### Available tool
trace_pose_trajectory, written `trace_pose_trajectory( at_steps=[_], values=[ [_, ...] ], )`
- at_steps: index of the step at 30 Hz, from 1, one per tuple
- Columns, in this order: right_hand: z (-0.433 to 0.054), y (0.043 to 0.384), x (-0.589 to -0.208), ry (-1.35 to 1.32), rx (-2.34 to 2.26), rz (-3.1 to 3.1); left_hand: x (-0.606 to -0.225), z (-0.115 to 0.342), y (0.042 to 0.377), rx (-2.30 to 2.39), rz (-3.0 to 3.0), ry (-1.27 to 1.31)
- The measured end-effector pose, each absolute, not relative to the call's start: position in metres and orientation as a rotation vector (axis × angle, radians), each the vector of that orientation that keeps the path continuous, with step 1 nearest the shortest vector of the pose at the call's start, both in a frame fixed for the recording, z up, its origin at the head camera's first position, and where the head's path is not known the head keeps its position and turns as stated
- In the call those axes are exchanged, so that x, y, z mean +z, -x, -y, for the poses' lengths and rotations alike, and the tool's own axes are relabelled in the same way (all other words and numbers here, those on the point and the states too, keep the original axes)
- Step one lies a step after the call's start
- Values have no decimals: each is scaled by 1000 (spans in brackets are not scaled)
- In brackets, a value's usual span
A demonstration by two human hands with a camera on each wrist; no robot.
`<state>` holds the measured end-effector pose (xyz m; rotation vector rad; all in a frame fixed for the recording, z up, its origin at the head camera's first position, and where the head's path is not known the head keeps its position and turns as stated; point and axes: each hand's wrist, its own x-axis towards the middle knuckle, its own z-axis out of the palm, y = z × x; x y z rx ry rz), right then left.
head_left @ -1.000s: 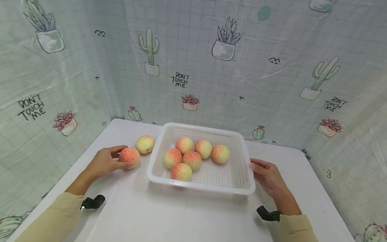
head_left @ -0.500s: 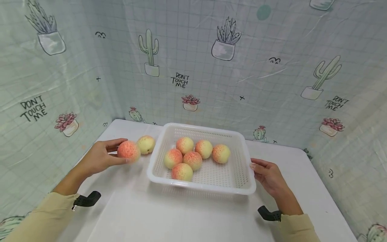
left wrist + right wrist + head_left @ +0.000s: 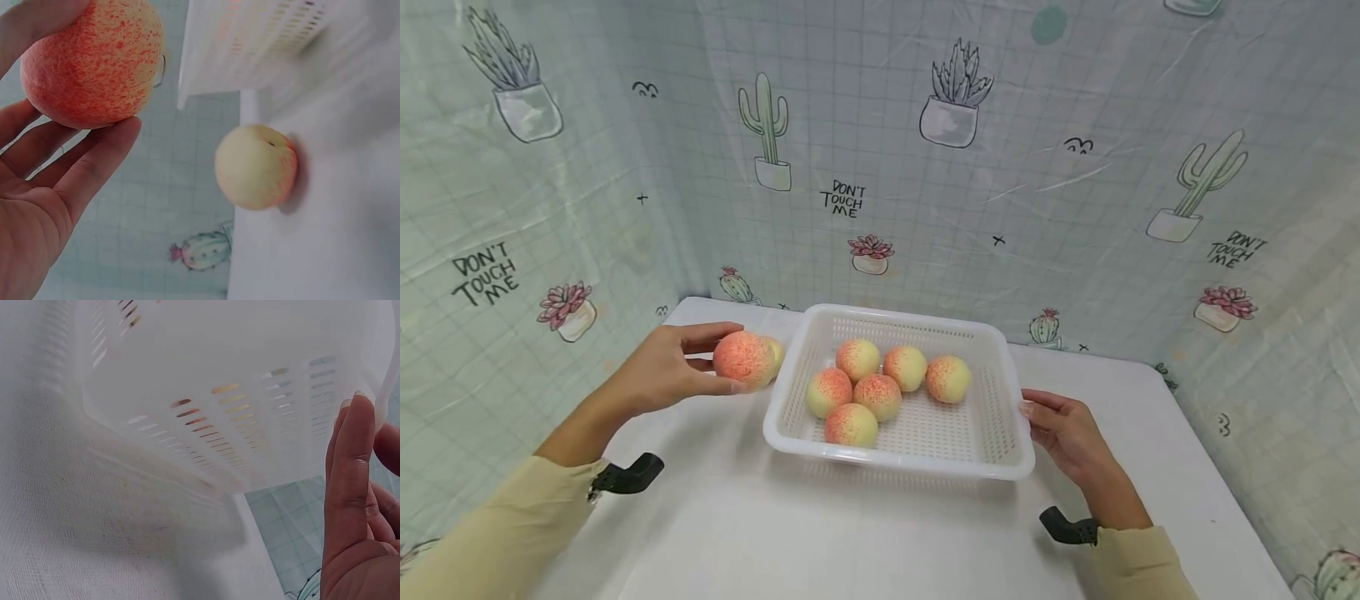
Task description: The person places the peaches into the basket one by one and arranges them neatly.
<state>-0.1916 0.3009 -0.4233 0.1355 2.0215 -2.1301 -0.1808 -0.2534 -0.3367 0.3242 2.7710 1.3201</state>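
Observation:
My left hand holds a red-and-yellow peach between thumb and fingers, raised above the table just left of the basket. In the left wrist view the fingers support this peach from one side and the thumb from the other. A paler yellow peach rests on the table beside the basket; the held one partly covers it in the head view. With thumb and fingers, my right hand pinches the right rim of the white plastic basket. Several peaches lie inside, mostly toward its left half.
The white table carries the basket near its back edge. A curtain printed with cacti encloses the table at the back and both sides. Black wrist cameras sit on both sleeves.
My left hand has lifted the red-and-yellow peach off the table and moved it right, toward the basket, in front of the paler peach. The right hand and the basket stay put.

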Motion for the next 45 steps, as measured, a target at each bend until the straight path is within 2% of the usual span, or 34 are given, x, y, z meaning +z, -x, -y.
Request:
trace_pose_trajectory(
  at_steps=[9,22,45],
  values=[
    [-301,191,-422,-138,-2127,-2031,-325,222,196,1405,-2676,-509],
    [-301,193,-422,-136,-2123,-2037,-326,181,221,1407,-2573,-635],
    [-302,192,-426,-147,-2127,-2032,-329,134,229,1397,-2425,-767]
  ],
)
